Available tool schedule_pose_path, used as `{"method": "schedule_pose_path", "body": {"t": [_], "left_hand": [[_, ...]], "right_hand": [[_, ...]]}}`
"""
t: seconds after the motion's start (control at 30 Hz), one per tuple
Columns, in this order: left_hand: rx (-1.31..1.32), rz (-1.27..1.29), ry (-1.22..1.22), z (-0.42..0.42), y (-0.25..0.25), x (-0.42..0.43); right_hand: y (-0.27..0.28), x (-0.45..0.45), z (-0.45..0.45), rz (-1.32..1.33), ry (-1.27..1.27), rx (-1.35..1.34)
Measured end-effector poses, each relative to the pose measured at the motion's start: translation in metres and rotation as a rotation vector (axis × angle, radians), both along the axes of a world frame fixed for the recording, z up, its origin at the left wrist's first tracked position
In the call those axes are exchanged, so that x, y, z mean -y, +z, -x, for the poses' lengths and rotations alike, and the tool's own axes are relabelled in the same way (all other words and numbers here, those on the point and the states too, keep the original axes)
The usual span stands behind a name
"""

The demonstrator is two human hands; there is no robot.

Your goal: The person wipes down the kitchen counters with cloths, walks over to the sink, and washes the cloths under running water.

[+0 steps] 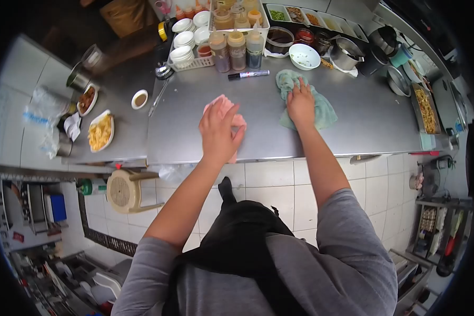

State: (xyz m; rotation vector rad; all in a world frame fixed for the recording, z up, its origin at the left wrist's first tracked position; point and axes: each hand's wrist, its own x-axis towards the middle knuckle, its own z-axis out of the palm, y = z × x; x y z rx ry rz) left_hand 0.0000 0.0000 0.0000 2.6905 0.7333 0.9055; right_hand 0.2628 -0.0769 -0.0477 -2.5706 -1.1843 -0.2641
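Head view: near the steel table [376, 118] front edge, the left hand [217, 130] arches over a pink cloth [239, 120], grip unclear; the right hand [301, 107] lies open on a green towel [325, 112], apparently steadying it.

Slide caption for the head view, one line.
Left hand on a pink cloth, right hand on a green cloth, atop a metal counter.

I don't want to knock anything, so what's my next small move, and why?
Probably set the marker aside: it lies on the counter just left of the green cloth under your right hand, so a leftward wipe could push it.
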Motion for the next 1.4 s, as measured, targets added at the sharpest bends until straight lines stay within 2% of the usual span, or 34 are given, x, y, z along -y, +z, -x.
{"method": "schedule_pose_path", "body": {"t": [0.07,0.1,0.17,0.3,0.37,0.5,0.57,0.63,0.7,0.73,0.8,0.87,0.9,0.93,1.0,1.1,1.23,1.37,1.4], "left_hand": [[-0.102,0.045,0.106,-0.035,0.007,-0.002],[-0.148,0.068,0.082,-0.034,-0.006,-0.049],[-0.329,0.046,0.076,-0.064,-0.022,-0.083],[-0.321,0.121,0.014,-0.099,-0.024,-0.119],[-0.425,0.161,-0.035,-0.102,-0.030,-0.127],[-0.364,0.170,-0.053,-0.093,-0.027,-0.139],[-0.174,0.122,-0.149,-0.093,-0.023,-0.150],[-0.184,0.079,-0.171,-0.094,-0.020,-0.155],[-0.341,0.012,-0.272,-0.093,-0.024,-0.157],[-0.292,-0.100,-0.286,-0.082,-0.023,-0.157],[-0.315,-0.057,-0.268,-0.046,-0.019,-0.154],[-0.448,0.278,-0.115,0.025,-0.011,-0.181],[-0.542,0.682,0.009,0.049,0.024,-0.201],[-0.410,0.597,0.146,0.073,0.010,-0.217],[-0.576,0.458,0.414,0.100,0.040,-0.242],[-0.717,0.398,0.472,0.116,0.032,-0.252],[-0.664,0.335,0.519,0.115,0.014,-0.248],[-0.714,0.295,0.518,0.132,0.038,-0.239],[-0.674,0.356,0.557,0.142,0.047,-0.238]], "right_hand": [[0.006,0.001,0.001,-0.105,-0.124,-0.003],[-0.009,-0.039,0.015,-0.076,-0.150,-0.044],[-0.003,-0.058,0.003,-0.073,-0.168,-0.059],[-0.001,-0.078,-0.016,-0.058,-0.051,-0.015],[0.000,-0.076,-0.014,-0.054,-0.031,-0.009],[0.001,-0.084,0.001,-0.085,-0.053,0.027],[-0.002,-0.089,0.013,-0.070,-0.050,0.027],[-0.001,-0.092,0.025,-0.056,-0.045,0.037],[0.002,-0.090,0.041,-0.057,-0.042,-0.002],[0.005,-0.088,0.051,-0.063,-0.056,-0.032],[0.001,-0.083,0.070,-0.055,-0.065,-0.018],[0.005,-0.091,0.105,-0.039,-0.042,-0.049],[0.016,-0.101,0.133,-0.025,-0.009,-0.091],[0.021,-0.112,0.148,-0.007,0.046,-0.115],[0.024,-0.139,0.165,-0.055,0.173,-0.176],[0.011,-0.183,0.174,-0.155,0.325,-0.267],[0.008,-0.239,0.190,-0.212,0.466,-0.317],[0.004,-0.271,0.194,-0.148,0.570,-0.244],[0.002,-0.274,0.195,-0.129,0.628,-0.214]]}}
